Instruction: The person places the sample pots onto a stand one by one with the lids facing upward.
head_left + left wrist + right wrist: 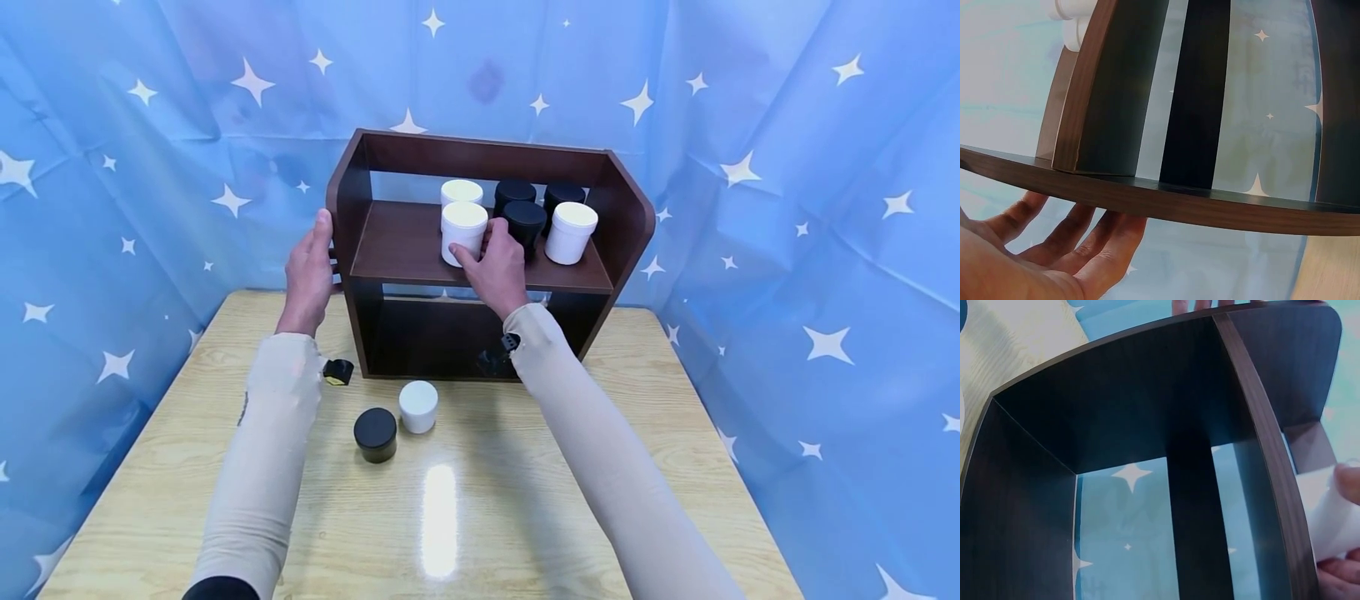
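Observation:
My right hand [501,268] holds a white lidded jar [462,232] on the upper shelf board, thumb on its near side and fingers round its right. In the right wrist view that jar [1329,515] shows partly at the right edge. My left hand [308,275] touches the outer left side of the dark brown shelf [347,200]. The left wrist view shows its fingers [1110,256] extended against the side panel. Behind the held jar stands another white jar [459,192]. To the right are several black jars [525,218] and a white jar [570,233].
On the wooden table [600,467], in front of the shelf, stand a black jar [375,434] and a white jar [418,407]. The shelf's lower compartment [435,333] has a dark interior. A blue star-patterned curtain [810,208] surrounds the table's back and sides.

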Demonstrator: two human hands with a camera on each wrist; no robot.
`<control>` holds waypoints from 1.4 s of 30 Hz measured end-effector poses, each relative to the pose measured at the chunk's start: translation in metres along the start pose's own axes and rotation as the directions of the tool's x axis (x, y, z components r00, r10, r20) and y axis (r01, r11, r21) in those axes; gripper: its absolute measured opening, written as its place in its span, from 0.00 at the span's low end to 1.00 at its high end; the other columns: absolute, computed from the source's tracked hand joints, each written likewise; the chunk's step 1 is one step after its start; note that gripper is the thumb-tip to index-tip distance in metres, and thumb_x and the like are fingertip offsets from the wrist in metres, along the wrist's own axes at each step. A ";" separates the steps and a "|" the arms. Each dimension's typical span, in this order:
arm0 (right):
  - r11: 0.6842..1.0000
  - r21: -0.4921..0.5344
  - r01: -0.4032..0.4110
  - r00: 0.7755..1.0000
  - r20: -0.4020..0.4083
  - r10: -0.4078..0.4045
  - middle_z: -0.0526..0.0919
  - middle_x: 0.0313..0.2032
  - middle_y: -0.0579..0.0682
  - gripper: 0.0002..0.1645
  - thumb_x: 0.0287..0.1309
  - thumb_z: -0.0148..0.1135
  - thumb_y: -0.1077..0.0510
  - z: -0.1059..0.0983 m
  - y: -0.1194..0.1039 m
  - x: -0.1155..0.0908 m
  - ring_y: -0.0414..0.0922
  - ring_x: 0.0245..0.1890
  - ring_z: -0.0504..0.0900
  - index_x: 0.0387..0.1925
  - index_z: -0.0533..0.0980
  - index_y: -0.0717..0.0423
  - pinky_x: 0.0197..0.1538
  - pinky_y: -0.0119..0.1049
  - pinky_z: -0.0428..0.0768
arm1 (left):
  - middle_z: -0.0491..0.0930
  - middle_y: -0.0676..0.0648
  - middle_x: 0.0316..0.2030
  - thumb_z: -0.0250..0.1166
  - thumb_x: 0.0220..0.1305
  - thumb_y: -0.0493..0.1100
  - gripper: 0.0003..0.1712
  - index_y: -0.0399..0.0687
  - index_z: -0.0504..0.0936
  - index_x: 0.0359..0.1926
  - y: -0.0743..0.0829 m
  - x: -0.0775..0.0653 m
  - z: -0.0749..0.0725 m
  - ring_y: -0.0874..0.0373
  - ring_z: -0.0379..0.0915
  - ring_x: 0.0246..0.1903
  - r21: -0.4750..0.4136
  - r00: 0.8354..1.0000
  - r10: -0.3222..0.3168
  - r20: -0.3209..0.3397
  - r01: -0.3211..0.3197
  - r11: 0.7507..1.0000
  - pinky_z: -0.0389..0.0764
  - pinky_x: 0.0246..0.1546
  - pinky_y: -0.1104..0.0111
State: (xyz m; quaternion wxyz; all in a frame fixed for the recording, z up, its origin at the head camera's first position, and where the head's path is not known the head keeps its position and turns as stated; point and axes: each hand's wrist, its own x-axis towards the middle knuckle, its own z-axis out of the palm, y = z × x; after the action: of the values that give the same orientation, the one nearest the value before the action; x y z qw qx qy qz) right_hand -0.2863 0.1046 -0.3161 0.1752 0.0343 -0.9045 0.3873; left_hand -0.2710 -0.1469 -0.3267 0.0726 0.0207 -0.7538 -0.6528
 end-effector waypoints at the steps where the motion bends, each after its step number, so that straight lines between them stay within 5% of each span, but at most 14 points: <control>1: 1.000 0.005 0.000 1.000 -0.005 0.000 0.78 0.61 0.58 0.35 0.62 0.68 0.44 0.000 0.000 0.000 0.52 0.62 0.79 0.61 0.65 0.58 0.68 0.47 0.76 | 0.67 0.45 0.70 0.38 0.66 0.81 0.42 0.69 0.67 0.71 0.000 0.000 0.000 0.44 0.65 0.67 0.003 1.000 0.000 0.000 0.000 1.000 0.71 0.66 0.42; 9: 1.000 -0.015 0.021 0.996 -0.089 -0.022 0.75 0.60 0.59 0.37 0.63 0.67 0.43 0.003 -0.005 -0.015 0.52 0.60 0.77 0.62 0.63 0.59 0.67 0.45 0.77 | 0.68 0.45 0.69 0.37 0.66 0.81 0.42 0.68 0.67 0.71 -0.002 -0.001 -0.001 0.44 0.65 0.66 0.011 1.000 -0.001 0.004 0.001 1.000 0.71 0.66 0.42; 15: 0.991 -0.031 0.129 0.971 -0.200 -0.133 0.75 0.57 0.60 0.36 0.62 0.68 0.46 -0.008 -0.015 -0.033 0.52 0.58 0.76 0.61 0.65 0.63 0.64 0.44 0.78 | 0.69 0.44 0.67 0.38 0.65 0.81 0.42 0.68 0.68 0.70 -0.003 0.000 0.001 0.45 0.67 0.64 -0.001 1.000 0.003 0.006 -0.003 1.000 0.73 0.65 0.43; 22: 0.962 0.080 0.260 0.947 -0.217 -0.238 0.76 0.55 0.63 0.33 0.62 0.69 0.52 -0.013 -0.020 -0.053 0.55 0.55 0.81 0.60 0.68 0.66 0.59 0.44 0.82 | 0.70 0.44 0.66 0.37 0.66 0.81 0.42 0.67 0.69 0.69 -0.004 -0.001 -0.001 0.45 0.68 0.62 0.003 1.000 0.001 0.004 -0.001 1.000 0.74 0.64 0.44; 29: 0.862 0.319 0.395 0.918 -0.165 -0.359 0.78 0.58 0.64 0.34 0.62 0.69 0.58 -0.002 -0.009 -0.071 0.52 0.53 0.85 0.63 0.66 0.67 0.55 0.45 0.85 | 0.70 0.44 0.67 0.37 0.65 0.81 0.42 0.67 0.69 0.69 -0.005 -0.002 -0.002 0.45 0.68 0.63 0.014 1.000 -0.002 -0.001 0.002 1.000 0.73 0.64 0.44; 33: 0.799 0.453 0.395 0.914 -0.107 -0.392 0.79 0.57 0.64 0.34 0.60 0.70 0.61 0.009 0.004 -0.083 0.52 0.53 0.84 0.63 0.66 0.66 0.53 0.47 0.85 | 0.69 0.44 0.67 0.37 0.66 0.81 0.42 0.68 0.68 0.70 -0.005 0.000 -0.002 0.46 0.67 0.63 0.015 1.000 -0.003 0.002 0.003 1.000 0.73 0.65 0.44; 42: 0.798 0.557 0.231 0.945 0.067 -0.320 0.78 0.59 0.55 0.40 0.51 0.77 0.63 0.044 0.036 -0.109 0.51 0.59 0.80 0.63 0.67 0.57 0.56 0.49 0.83 | 0.69 0.44 0.67 0.38 0.66 0.80 0.41 0.68 0.68 0.70 -0.003 0.000 0.003 0.45 0.67 0.63 -0.003 1.000 0.007 -0.006 -0.007 1.000 0.72 0.65 0.42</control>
State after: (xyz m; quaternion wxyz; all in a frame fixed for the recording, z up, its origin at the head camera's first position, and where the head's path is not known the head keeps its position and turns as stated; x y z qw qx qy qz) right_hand -0.2039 0.0908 -0.4067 0.1406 0.2445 -0.7540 0.5933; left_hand -0.2713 -0.1446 -0.3302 0.0772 0.0199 -0.7527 -0.6535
